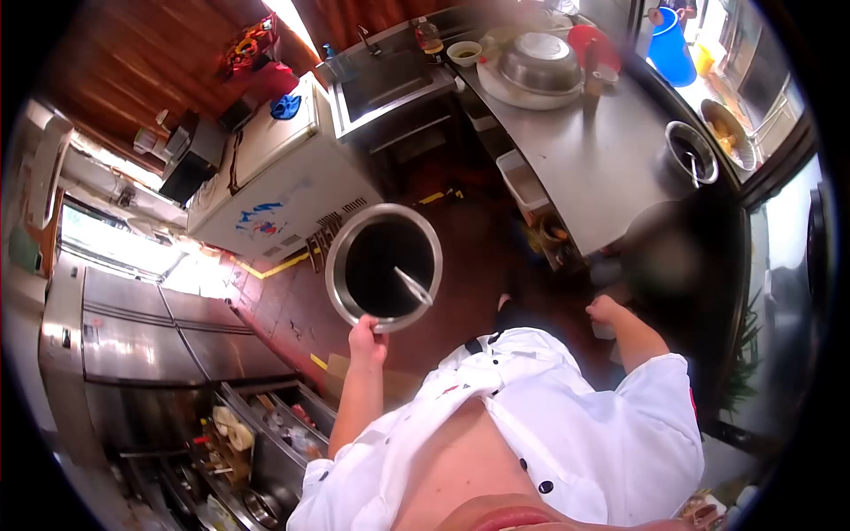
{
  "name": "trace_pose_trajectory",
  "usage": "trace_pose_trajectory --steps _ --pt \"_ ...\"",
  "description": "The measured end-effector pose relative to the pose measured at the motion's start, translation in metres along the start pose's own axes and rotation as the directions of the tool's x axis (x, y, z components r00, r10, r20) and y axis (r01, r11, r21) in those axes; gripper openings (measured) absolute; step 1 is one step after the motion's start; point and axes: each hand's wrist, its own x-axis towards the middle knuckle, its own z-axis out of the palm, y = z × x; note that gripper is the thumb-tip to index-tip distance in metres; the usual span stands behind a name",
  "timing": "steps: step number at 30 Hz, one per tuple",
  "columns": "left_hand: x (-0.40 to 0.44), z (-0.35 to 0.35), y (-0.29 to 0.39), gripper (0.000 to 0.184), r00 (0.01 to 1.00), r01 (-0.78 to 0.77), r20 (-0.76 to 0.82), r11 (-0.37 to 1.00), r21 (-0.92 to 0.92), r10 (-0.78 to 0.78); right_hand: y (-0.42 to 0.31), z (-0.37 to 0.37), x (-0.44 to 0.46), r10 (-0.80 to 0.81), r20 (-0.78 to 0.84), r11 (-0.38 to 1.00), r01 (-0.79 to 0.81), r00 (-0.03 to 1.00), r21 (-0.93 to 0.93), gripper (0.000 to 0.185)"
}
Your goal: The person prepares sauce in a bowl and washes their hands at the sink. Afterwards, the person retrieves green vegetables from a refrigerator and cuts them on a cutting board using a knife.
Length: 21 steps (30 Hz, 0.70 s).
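A round metal pot (337, 288) with dark contents and a light-coloured utensil handle (410, 285) sticking out hangs over the floor. My left hand (368, 340) is closed on its near rim. To the right, my right hand (603, 310) is closed, low beside the steel worktable (602, 168); a small pale object shows just below the fingers, and how it is held is unclear.
Ahead are a sink (385, 93) and a white chest freezer (283, 190). A metal basin (540, 64) and another pot (691, 150) stand on the worktable. Steel fridge doors (137, 341) and open drawers (283, 425) lie to the left.
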Motion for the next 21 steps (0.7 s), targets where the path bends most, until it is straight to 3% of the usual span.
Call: trace_pose_trajectory --steps 1,3,7,9,11,13,14,17,18,20,21 --pt "0.029 0.035 -0.003 0.014 1.000 0.010 0.024 1.000 -0.009 -0.010 -0.023 -0.033 0.006 0.124 -0.006 0.917 -0.112 0.992 0.382 0.025" --pt "0.083 0.094 0.001 0.012 0.999 0.033 0.021 0.999 -0.032 -0.032 -0.083 -0.082 0.049 -0.002 -0.036 0.822 0.023 0.999 0.569 0.023" --pt "0.176 0.186 0.034 0.008 0.995 0.055 0.086 0.997 -0.058 -0.050 -0.262 -0.179 0.118 -0.392 0.076 0.739 0.264 0.917 0.620 0.031" --pt "0.215 0.227 0.048 0.008 0.992 0.073 0.103 0.996 -0.060 -0.066 -0.347 -0.223 0.130 -0.527 0.075 0.677 0.365 0.847 0.640 0.047" --pt "0.246 0.270 0.066 0.008 0.990 0.087 0.118 0.993 -0.075 -0.078 -0.420 -0.265 0.136 -0.546 0.152 0.643 0.295 0.824 0.706 0.083" --pt "0.267 0.324 0.082 0.009 0.999 0.053 0.016 0.998 -0.044 -0.052 -0.478 -0.294 0.151 -0.545 0.185 0.555 0.186 0.817 0.811 0.097" --pt "0.286 0.342 0.087 0.006 0.997 0.028 0.074 0.998 -0.051 -0.024 -0.503 -0.302 0.170 -0.530 0.155 0.509 0.166 0.834 0.845 0.095" --pt "0.345 0.397 0.098 0.010 0.998 0.039 0.039 0.999 0.000 -0.039 -0.567 -0.340 0.211 -0.456 0.102 0.350 0.073 0.884 0.934 0.065" --pt "0.368 0.410 0.102 0.008 0.995 0.053 0.087 0.998 0.016 -0.055 -0.581 -0.344 0.233 -0.439 0.095 0.342 0.069 0.893 0.937 0.065" --pt "0.411 0.442 0.109 0.007 0.992 0.055 0.116 0.998 0.012 -0.056 -0.607 -0.351 0.288 -0.362 -0.062 0.083 0.098 0.930 0.992 0.049" --pt "0.429 0.459 0.115 0.007 0.990 0.042 0.133 0.999 -0.010 -0.041 -0.618 -0.358 0.312 -0.340 -0.070 0.083 0.104 0.938 0.991 0.049"
